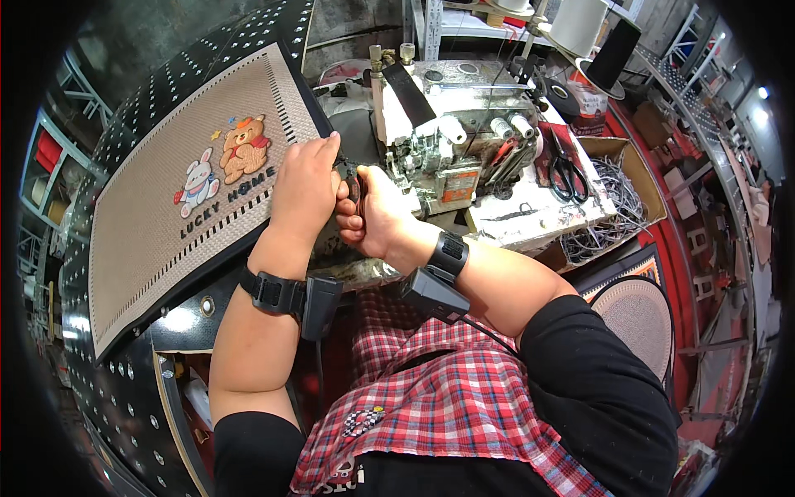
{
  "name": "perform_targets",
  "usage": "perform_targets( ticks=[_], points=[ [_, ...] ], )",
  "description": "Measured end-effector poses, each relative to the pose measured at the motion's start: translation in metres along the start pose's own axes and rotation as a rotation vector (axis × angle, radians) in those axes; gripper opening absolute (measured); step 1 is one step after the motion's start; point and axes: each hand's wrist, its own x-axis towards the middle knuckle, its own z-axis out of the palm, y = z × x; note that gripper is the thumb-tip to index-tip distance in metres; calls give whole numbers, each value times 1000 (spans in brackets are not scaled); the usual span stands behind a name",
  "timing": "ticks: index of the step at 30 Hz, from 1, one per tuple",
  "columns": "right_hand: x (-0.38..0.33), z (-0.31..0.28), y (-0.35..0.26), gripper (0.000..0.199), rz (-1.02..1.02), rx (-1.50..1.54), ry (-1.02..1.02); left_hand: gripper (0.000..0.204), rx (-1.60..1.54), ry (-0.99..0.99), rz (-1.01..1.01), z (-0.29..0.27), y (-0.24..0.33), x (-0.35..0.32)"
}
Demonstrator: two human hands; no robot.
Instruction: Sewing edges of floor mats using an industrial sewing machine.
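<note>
A beige floor mat [137, 207] with a black border, a cartoon bear and a rabbit lies to the left, tilted on the dark table. My left hand [305, 178] is closed at the mat's right corner, fingers together and pointing away; the pinched edge is mostly hidden beneath it. Against it, my right hand [381, 217] curls around a small dark tool with a reddish handle [356, 189]. Its tip is covered by the hands, and its exact kind is unclear. Just beyond my right hand stands a white sewing machine [455, 137].
Black scissors [567, 174] lie on the machine's right side. Beside them, a cardboard box [650, 186] holds tangled grey strips. Thread cones [580, 29] stand at the back right. A round-patterned mat [633, 319] leans at the right. The dark studded table [91, 398] extends left.
</note>
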Motion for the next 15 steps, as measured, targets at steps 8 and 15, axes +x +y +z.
perform_targets(
  ticks=[8, 15],
  points=[
    [-5, 3, -8, 39, 71, 14, -95, 34, -166, -14, -31, -7, -5, -1],
    [-14, 8, -16, 40, 102, -296, -187, 31, -562, -293, -326, -25, -9, -1]
  ],
)
